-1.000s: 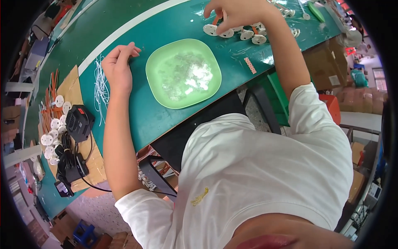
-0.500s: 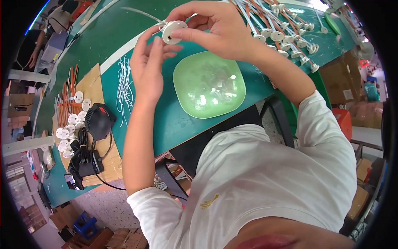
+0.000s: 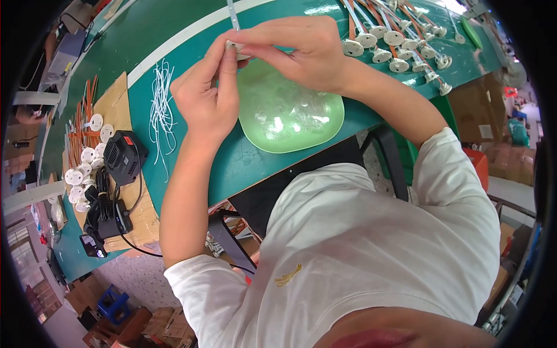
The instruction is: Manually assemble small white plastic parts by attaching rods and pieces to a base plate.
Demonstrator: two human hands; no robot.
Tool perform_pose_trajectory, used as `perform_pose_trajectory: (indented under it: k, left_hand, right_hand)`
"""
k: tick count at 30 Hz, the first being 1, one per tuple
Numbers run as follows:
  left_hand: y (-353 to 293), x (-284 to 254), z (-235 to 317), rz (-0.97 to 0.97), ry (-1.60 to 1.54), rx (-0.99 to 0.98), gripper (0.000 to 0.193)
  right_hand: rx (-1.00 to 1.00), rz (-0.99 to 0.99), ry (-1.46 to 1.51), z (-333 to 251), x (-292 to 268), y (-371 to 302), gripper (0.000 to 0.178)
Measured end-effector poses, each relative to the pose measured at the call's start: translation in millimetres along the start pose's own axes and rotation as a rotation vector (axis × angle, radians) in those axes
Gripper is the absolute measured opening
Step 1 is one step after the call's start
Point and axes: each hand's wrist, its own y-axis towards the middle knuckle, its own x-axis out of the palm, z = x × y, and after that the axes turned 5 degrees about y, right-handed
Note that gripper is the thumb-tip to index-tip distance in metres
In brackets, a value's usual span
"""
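From where I stand, the person's left hand (image 3: 212, 95) and right hand (image 3: 307, 46) meet, fingertips pinching a white disc (image 3: 241, 56). Beside them sits a green tray (image 3: 336, 110); white cords (image 3: 159, 104) lie leftward, more discs (image 3: 394, 38) rightward.

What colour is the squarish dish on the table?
Light green: the dish shows best in the head view.

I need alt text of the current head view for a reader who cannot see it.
A person's left hand and right hand hold a small white disc over a green table. Nearby are a pale green tray, white strands and similar discs.
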Motion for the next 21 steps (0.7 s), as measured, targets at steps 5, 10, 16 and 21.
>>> perform_pose_trajectory:
  k: [5, 10, 16, 21]
  left_hand:
    - [0.2, -5.5, 0.9, -0.032, 0.032, 0.015, 0.023]
    - [4.9, -13.3, 4.4, -0.101, 0.111, 0.092, 0.023]
    - [2.9, -9.0, 2.7, -0.074, 0.097, 0.073, 0.023]
    - [-1.5, -5.2, -3.2, -0.043, 0.052, 0.032, 0.022]
  right_hand:
    - [-0.098, -0.019, -0.100, -2.2, -1.8, 0.3, 0.026]
    - [-0.024, -0.072, -0.150, -5.4, -5.0, 2.1, 0.028]
    - [-0.113, -0.008, -0.104, 3.5, -0.7, -0.6, 0.028]
    - [-0.102, -0.011, -0.134, 0.8, -0.3, -0.1, 0.026]
